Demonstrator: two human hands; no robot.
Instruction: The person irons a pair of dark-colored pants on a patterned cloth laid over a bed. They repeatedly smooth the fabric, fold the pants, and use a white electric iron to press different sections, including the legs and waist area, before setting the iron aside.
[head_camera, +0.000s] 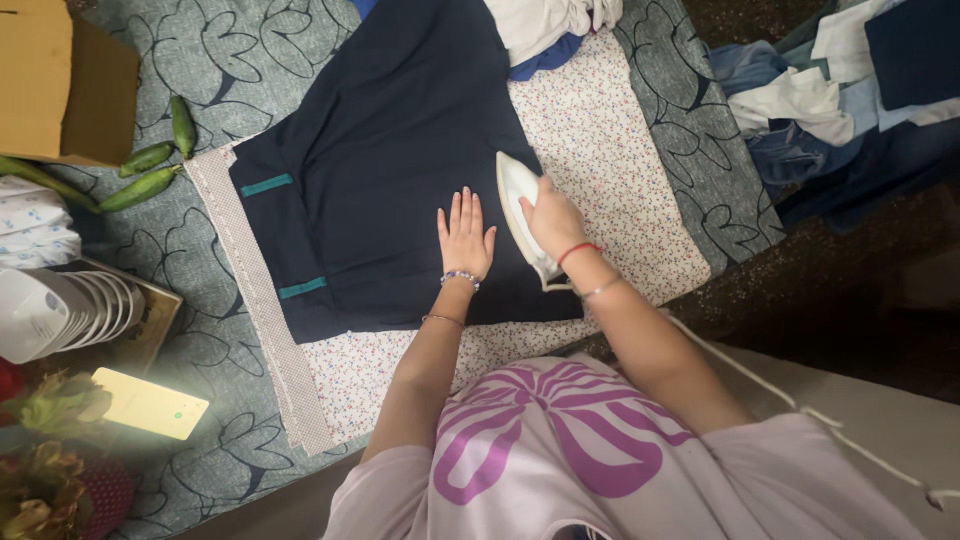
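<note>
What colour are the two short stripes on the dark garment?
Teal stripes on the navy garment; head view.

The right hand (553, 218) covers the handle of the iron (520, 205), so the grip itself cannot be seen, and the cord (760, 385) runs off the right edge. The top edge cuts the dark garment (390, 170) and the white cloth (545, 25) lying over it. The box (60, 85) and the clothes pile (850, 100) are cropped at the corners.
</note>
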